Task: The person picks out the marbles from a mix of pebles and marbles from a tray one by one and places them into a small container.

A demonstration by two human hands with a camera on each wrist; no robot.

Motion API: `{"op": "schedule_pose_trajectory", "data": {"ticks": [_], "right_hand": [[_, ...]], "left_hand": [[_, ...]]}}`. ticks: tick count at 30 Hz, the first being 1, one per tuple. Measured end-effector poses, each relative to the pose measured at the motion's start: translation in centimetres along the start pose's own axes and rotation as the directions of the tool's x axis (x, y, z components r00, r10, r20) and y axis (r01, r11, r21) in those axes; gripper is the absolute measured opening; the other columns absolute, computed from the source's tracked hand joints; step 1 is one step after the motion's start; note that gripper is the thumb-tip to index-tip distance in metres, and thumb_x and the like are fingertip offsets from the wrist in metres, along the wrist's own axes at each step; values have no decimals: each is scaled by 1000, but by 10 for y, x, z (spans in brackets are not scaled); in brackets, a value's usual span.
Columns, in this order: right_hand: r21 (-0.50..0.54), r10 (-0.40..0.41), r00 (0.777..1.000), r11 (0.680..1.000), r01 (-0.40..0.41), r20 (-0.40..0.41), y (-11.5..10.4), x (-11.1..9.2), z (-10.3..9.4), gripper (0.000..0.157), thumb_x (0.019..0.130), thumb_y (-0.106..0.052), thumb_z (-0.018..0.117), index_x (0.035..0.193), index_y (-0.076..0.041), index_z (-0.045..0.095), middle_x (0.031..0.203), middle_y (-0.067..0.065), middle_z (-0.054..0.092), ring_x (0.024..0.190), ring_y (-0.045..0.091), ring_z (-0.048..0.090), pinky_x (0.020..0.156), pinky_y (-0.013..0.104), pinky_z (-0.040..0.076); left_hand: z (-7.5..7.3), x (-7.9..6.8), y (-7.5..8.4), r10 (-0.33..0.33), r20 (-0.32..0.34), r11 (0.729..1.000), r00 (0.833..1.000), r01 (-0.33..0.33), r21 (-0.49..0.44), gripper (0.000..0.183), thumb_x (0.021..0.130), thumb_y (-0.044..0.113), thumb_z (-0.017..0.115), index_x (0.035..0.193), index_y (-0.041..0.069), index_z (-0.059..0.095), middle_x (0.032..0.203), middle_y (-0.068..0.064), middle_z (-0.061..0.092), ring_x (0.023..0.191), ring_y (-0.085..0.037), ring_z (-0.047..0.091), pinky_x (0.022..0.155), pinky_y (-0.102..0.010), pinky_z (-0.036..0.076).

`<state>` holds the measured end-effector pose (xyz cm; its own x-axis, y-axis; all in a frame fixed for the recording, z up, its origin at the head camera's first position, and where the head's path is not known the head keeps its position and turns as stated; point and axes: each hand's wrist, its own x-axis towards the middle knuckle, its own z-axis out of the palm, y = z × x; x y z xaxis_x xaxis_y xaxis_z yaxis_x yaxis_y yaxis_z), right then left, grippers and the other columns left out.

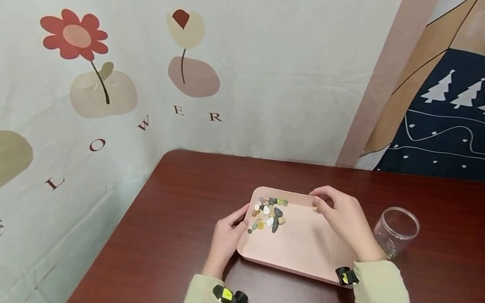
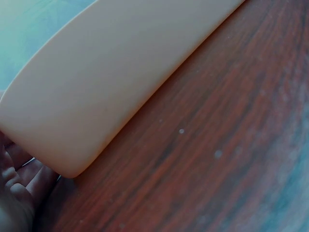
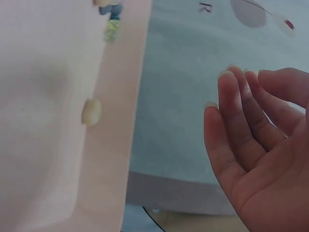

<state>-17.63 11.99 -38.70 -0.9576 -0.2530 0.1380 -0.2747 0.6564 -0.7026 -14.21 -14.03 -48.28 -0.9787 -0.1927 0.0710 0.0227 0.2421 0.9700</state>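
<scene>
A pink rectangular tray [image 1: 299,243] lies on the table, with a cluster of small coloured stones [image 1: 266,212] at its left end. My left hand [image 1: 226,235] grips the tray's left edge; in the left wrist view its curled fingers [image 2: 26,181] show by the tray's corner, partly out of frame. Over the far right part of the tray is my right hand [image 1: 347,219], its fingers loosely bent and nothing visible between them. Close to that hand, one pale stone [image 3: 91,112] rests against the tray's inner wall, apart from the fingers.
To the right of the tray stands a clear round jar [image 1: 397,227] with a few greenish stones low inside. The dark red wooden table [image 1: 184,206] meets a hanging cloth [image 1: 281,71] printed with flowers. A navy cloth [image 1: 478,139] with white trees hangs at the right.
</scene>
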Motion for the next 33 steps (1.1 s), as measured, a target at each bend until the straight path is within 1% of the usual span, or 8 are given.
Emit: {"op": "schedule_pose_trajectory", "data": {"ticks": [4,6,8,13,18,22,27,33], "right_hand": [[-7,-24,999,1000,24,43,0,7,9,15,88,-26,55,102,-25,61,83,-4,65,78,10,60,69,33,44],[11,-38,997,999,38,63,0,11,14,15,88,-23,56,102,-22,61,84,-4,64,76,11,59,68,31,46],[26,-41,995,999,39,88,2,15,19,16,88,-22,55,103,-19,61,85,-3,64,76,11,59,68,31,47],[6,-25,987,1000,24,161,5,26,28,19,88,-22,55,105,-16,62,88,-3,63,78,12,57,71,33,46],[14,17,972,1000,-21,236,8,34,37,23,88,-20,54,109,-14,61,91,-2,62,78,13,56,73,33,44],[65,44,956,996,-66,288,10,39,45,25,88,-18,52,112,-11,59,86,-1,62,74,15,60,68,31,45],[106,69,943,988,-109,325,15,43,52,27,88,-13,51,114,-8,57,83,4,61,74,18,60,60,29,47],[148,67,931,981,-127,359,23,48,60,29,88,-10,51,116,-9,56,81,7,62,70,19,58,55,30,47]], "left_hand": [[0,1,-1,6,-5,1000,1000,-6,9,37,83,7,57,118,20,60,117,2,58,105,-12,54,84,-31,45],[0,3,-6,16,-10,1000,1000,-16,13,37,83,9,58,117,24,61,116,5,58,104,-10,54,83,-29,45],[1,3,-6,17,-11,1000,1000,-17,20,37,83,9,58,117,24,61,116,5,58,105,-9,54,83,-29,45],[1,3,-4,27,-14,999,1000,-27,21,38,82,9,58,117,22,61,115,6,58,102,-9,55,81,-26,46],[1,3,-5,29,-15,999,999,-28,22,37,82,9,59,117,22,61,114,6,59,100,-8,56,80,-26,47],[1,2,-5,23,-15,1000,1000,-23,11,36,83,9,58,117,22,61,114,4,59,100,-9,56,79,-26,47],[1,2,-6,13,-13,1000,1000,-13,-8,36,83,8,58,117,21,62,113,-1,60,98,-11,58,78,-26,48],[1,4,-7,12,-24,1000,1000,-12,-1,36,82,8,58,116,22,62,112,3,60,99,-9,57,79,-25,47]]}}
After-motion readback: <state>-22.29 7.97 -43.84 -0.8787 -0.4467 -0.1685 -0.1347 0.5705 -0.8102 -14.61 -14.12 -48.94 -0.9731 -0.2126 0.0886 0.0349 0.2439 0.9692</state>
